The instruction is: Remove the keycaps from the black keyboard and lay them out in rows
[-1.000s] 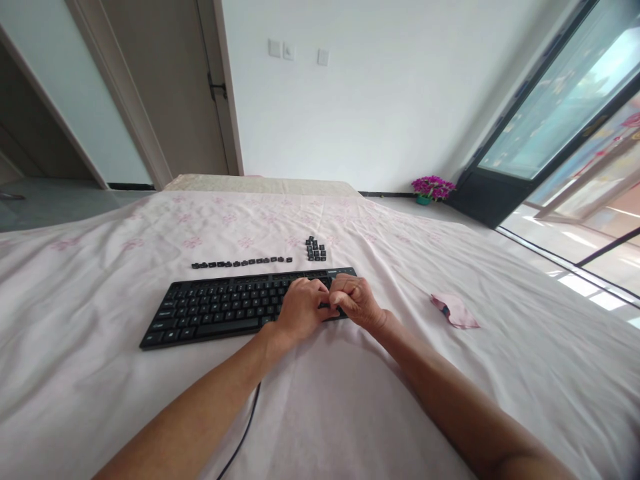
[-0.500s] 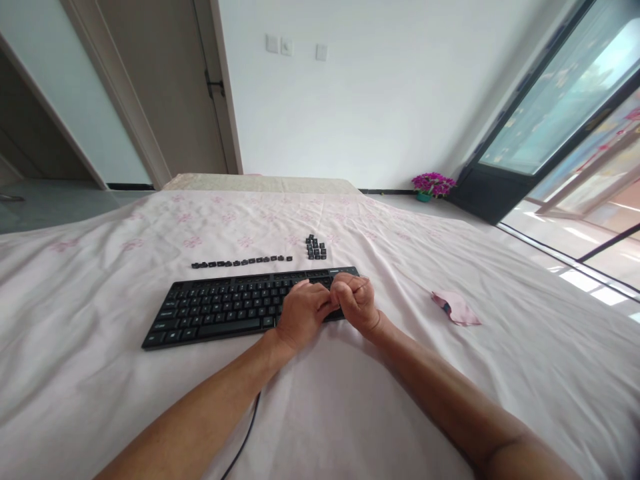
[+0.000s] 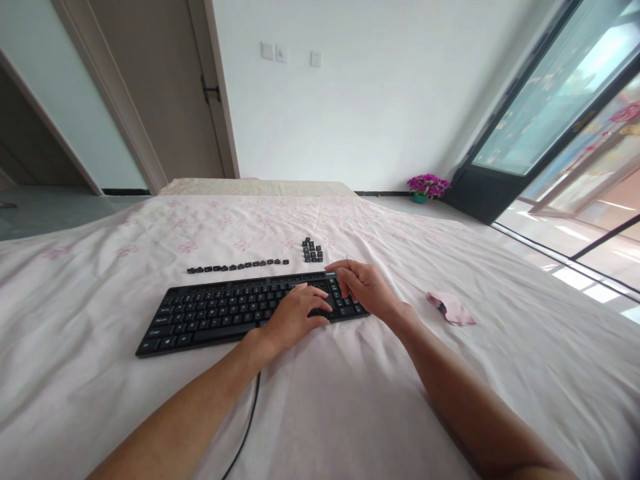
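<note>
A black keyboard (image 3: 210,313) lies on the pale pink sheet, its cable (image 3: 249,427) running toward me. My left hand (image 3: 295,312) rests over the right part of the keyboard, left of the number pad, fingers spread and holding nothing visible. Above the number pad hovers my right hand (image 3: 364,285), its index finger stretched left and another digit bent down, with a gap between them. Behind the keyboard, several loose black keycaps form a row (image 3: 240,266). A small cluster of keycaps (image 3: 313,251) sits to the right of that row.
A small pink cloth piece (image 3: 453,309) lies on the sheet (image 3: 380,413) to the right. Beyond the bed stand a potted magenta flower plant (image 3: 427,187), a white wall with switches (image 3: 274,52), a door (image 3: 165,87) on the left and a dark-framed glass door (image 3: 525,133) on the right.
My hands have come apart over the number pad. The left has shifted left with its fingers spreading, and the right has moved right, its fist loosening. The view has tilted slightly.
</note>
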Demonstrator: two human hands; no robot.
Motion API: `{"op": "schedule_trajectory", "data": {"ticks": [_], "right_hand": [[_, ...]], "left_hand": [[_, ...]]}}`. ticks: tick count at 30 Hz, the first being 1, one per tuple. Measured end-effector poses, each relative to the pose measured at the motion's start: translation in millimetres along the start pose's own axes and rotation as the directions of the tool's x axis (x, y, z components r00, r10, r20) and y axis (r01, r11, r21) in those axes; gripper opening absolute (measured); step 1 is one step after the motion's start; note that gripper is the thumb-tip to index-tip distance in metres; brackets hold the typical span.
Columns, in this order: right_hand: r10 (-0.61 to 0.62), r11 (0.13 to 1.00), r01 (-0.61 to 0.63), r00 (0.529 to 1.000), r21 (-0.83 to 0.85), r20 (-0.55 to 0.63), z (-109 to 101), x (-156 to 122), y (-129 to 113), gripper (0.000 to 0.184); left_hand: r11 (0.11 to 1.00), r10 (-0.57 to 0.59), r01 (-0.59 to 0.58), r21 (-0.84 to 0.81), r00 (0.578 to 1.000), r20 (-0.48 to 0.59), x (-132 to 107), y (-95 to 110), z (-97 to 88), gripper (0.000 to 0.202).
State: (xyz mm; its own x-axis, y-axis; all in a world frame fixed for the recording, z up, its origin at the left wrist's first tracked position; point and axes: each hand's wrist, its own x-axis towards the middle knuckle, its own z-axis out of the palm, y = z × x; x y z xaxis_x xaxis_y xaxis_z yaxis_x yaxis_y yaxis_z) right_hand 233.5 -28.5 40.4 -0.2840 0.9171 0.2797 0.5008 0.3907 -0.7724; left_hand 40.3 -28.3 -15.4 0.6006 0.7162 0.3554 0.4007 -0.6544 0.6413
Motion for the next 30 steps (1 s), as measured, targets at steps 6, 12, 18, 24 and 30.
{"op": "schedule_trajectory", "data": {"ticks": [6,12,18,24,30], "right_hand": [[0.003,0.998,0.001,0.998,-0.055,0.07,4.5,0.8,2.7,0.024],[-0.116,0.993,0.116,0.993,0.009,0.006,12.3,1.9,1.1,0.018],[-0.175,0.984,0.172,0.979,-0.034,-0.106,22.4,5.2,2.5,0.018],[-0.114,0.993,0.11,0.984,-0.041,-0.137,24.3,5.1,2.6,0.007],[0.055,0.998,-0.058,0.992,-0.026,-0.115,23.3,4.9,0.7,0.006]], "left_hand": [[0.971,-0.128,0.099,-0.217,0.985,-0.119,0.2,4.8,-2.9,0.016],[0.725,-0.376,0.22,-0.653,0.921,-0.107,6.3,7.2,-12.0,0.035],[0.394,-0.438,0.27,-0.878,0.896,0.079,8.0,4.1,-13.3,0.045],[0.384,-0.469,0.35,-0.854,0.871,0.146,8.2,7.8,-15.6,0.044],[0.402,-0.519,0.381,-0.833,0.844,0.136,9.4,11.8,-17.9,0.043]]}}
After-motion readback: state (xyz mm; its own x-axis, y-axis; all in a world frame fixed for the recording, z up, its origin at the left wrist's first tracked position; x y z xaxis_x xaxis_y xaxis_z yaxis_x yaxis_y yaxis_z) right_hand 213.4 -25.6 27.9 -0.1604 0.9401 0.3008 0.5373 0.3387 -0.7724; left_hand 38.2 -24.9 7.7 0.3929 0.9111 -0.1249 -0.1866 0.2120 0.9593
